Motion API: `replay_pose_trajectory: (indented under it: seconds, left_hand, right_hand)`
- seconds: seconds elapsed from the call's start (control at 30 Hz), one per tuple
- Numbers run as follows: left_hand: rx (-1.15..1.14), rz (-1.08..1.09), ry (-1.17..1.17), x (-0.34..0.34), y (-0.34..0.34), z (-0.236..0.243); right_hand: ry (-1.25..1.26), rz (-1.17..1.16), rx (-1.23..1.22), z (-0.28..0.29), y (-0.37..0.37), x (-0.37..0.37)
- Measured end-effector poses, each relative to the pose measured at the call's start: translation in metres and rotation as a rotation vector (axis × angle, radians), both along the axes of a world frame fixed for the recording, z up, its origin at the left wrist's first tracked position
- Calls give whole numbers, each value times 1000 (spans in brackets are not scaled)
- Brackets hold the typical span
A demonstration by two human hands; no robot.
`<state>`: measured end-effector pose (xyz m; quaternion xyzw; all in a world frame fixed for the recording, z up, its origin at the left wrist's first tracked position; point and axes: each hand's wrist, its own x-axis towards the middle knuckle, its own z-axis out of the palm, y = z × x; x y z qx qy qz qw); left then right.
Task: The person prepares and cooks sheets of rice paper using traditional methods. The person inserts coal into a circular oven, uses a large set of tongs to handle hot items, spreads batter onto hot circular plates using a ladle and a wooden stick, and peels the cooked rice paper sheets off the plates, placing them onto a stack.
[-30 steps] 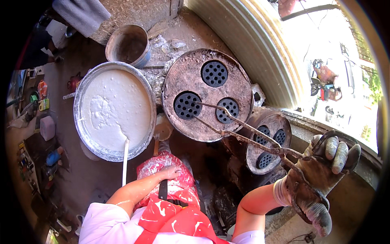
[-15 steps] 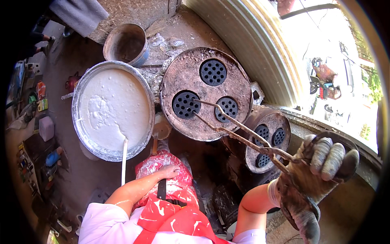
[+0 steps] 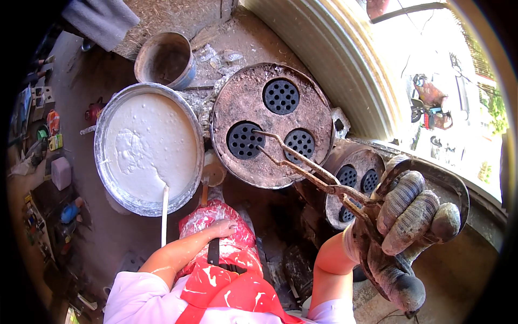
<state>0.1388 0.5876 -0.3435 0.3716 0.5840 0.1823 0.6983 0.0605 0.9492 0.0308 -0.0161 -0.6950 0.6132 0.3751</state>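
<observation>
A wide round tub [image 3: 100, 154] of thick white liquid [image 3: 162, 129] sits left of centre, a pale stick [image 3: 165, 216] slanting out over its near rim. Just beyond stands a smaller, rust-stained bucket [image 3: 164, 56]. A grey cloth [image 3: 102, 21] drapes at upper left. Far left is a lilac container [image 3: 61, 173]. A ridged sheet [image 3: 334, 65] rises at upper right; green leaves [image 3: 493, 102] show in bright daylight outside.

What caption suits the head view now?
Gloved right hand holds metal tongs over a perforated black briquette; left hand on red apron.
</observation>
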Motion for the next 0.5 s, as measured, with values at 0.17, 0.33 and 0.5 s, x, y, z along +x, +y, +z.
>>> replay_pose_trajectory:
  seconds: [0.17, 0.33, 0.5]
  left_hand:
    - [5, -10, 0, -2, -2, -3]
    - [-3, 3, -9, -1, -4, -7]
    - [8, -41, -9, -10, 3, 2]
  right_hand:
    - [-42, -107, -15, 5, -8, 3]
    - [63, 38, -77, -8, 6, -12]
    - [26, -24, -51, -3, 8, -11]
